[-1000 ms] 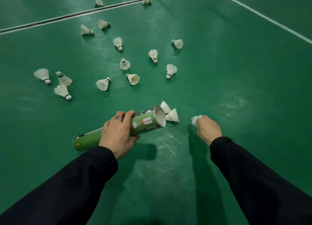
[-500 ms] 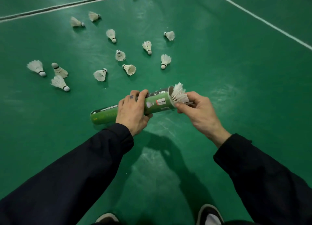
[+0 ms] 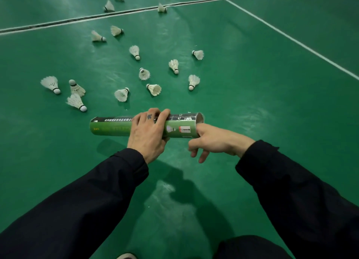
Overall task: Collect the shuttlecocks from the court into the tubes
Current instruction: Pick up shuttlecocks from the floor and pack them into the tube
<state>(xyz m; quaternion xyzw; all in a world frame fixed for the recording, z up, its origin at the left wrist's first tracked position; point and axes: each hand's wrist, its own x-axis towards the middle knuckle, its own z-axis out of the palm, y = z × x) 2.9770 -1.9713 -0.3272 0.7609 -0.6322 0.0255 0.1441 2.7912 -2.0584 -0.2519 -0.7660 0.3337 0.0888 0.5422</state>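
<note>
Green shuttlecock tube (image 3: 116,127), held level above the court: your left hand (image 3: 148,134) wraps its middle; your right hand (image 3: 211,140) pokes one finger into its open end, others loosely spread. Beyond, shuttlecocks (image 3: 121,94) lie scattered.

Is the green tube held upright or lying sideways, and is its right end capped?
Sideways and uncapped: the left hand grips the green tube level above the court, and the right hand has a finger in its open end.
</note>
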